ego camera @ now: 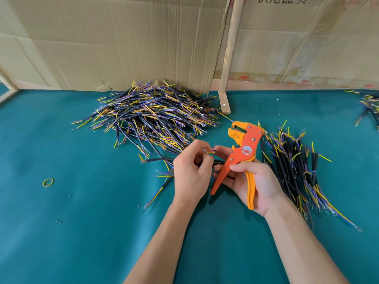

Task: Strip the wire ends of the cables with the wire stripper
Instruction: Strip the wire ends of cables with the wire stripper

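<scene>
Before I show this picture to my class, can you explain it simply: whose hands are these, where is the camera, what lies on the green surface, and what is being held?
There is no machine here, only a person, filmed by a camera worn on the head, looking down. The right hand grips an orange wire stripper. The left hand pinches the thin coloured wire ends of one cable. On the green table lie a big cable pile, a smaller pile at the right, and a yellow rubber band. Cardboard stands behind.
</scene>
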Demonstrator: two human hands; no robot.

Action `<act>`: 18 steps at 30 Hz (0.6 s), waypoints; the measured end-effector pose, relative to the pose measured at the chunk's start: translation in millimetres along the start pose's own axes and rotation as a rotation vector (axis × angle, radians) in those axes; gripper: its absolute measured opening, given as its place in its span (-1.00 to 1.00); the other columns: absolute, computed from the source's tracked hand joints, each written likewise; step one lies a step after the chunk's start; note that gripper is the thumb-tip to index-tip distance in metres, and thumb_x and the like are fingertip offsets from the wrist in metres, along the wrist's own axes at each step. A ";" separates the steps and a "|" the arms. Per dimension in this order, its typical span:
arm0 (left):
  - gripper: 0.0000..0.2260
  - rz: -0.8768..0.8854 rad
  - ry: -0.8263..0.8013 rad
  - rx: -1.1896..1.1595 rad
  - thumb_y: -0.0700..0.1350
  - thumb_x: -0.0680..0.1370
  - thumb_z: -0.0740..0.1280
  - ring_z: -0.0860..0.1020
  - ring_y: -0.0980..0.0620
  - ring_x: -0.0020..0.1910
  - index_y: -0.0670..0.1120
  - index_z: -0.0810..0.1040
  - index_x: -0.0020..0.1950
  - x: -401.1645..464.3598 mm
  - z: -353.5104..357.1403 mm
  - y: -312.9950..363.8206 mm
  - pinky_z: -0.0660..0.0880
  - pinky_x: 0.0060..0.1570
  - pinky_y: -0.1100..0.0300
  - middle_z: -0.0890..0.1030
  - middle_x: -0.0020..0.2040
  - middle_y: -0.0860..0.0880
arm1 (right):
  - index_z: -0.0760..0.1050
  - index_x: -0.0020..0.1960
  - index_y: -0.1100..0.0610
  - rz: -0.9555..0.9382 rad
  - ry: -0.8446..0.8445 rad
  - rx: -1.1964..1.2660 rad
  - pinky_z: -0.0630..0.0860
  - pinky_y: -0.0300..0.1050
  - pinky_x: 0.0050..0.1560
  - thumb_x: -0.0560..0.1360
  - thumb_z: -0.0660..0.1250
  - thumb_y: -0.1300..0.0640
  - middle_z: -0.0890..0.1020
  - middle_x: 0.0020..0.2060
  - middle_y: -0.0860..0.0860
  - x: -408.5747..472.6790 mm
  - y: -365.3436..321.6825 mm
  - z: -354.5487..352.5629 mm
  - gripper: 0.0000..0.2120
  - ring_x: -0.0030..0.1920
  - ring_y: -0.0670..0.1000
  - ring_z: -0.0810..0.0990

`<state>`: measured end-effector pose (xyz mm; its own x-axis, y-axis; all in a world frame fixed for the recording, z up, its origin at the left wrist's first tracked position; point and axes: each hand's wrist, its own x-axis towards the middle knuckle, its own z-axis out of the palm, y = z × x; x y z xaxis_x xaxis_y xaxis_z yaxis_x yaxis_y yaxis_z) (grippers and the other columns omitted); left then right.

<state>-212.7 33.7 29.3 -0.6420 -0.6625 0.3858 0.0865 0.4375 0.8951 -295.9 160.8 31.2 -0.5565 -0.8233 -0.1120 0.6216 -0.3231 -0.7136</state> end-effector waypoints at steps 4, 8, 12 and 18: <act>-0.85 -0.031 -0.002 -0.085 -0.14 0.55 0.27 0.43 0.17 -0.42 -0.02 0.54 -0.20 -1.1 0.7 4.1 0.36 -0.38 0.37 0.51 -0.38 0.09 | 0.61 0.26 0.30 -0.004 0.018 -0.025 0.63 0.12 0.10 0.35 0.31 0.35 0.63 0.24 0.23 -0.6 0.8 1.8 -0.52 -0.06 0.19 0.67; -0.87 -0.032 -0.013 -0.070 -0.17 0.57 0.38 0.57 -0.01 -0.42 -0.05 0.55 -0.18 -3.2 1.4 5.6 0.55 -0.42 0.07 0.58 -0.38 0.01 | 0.61 0.27 0.28 -0.003 0.012 -0.041 0.62 0.12 0.15 0.35 0.31 0.34 0.63 0.24 0.24 -1.3 -0.6 3.1 -0.52 0.01 0.21 0.66; -0.91 -0.063 0.002 -0.057 -0.23 0.47 0.40 0.59 -0.11 -0.36 -0.07 0.52 -0.18 -4.5 0.1 4.6 0.54 -0.32 0.00 0.59 -0.37 -0.05 | 0.61 0.28 0.27 -0.010 -0.006 -0.092 0.62 0.03 0.10 0.39 0.26 0.35 0.60 0.31 0.23 -2.8 -1.5 3.4 -0.53 0.11 0.23 0.65; -0.86 -0.137 0.094 -0.067 -0.24 0.44 0.50 0.59 0.13 -0.25 -0.07 0.58 -0.12 -3.1 -3.0 1.8 0.50 -0.17 0.31 0.63 -0.23 0.08 | 0.56 0.33 0.31 -0.028 0.044 -0.101 0.64 0.09 0.09 0.36 0.24 0.36 0.60 0.32 0.24 -8.1 -2.3 5.6 -0.47 0.05 0.28 0.64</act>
<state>-208.3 34.7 30.4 -0.5779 -0.7682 0.2757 0.0559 0.2998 0.9524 -289.7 165.6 37.6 -0.5978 -0.7927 -0.1197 0.5481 -0.2951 -0.7826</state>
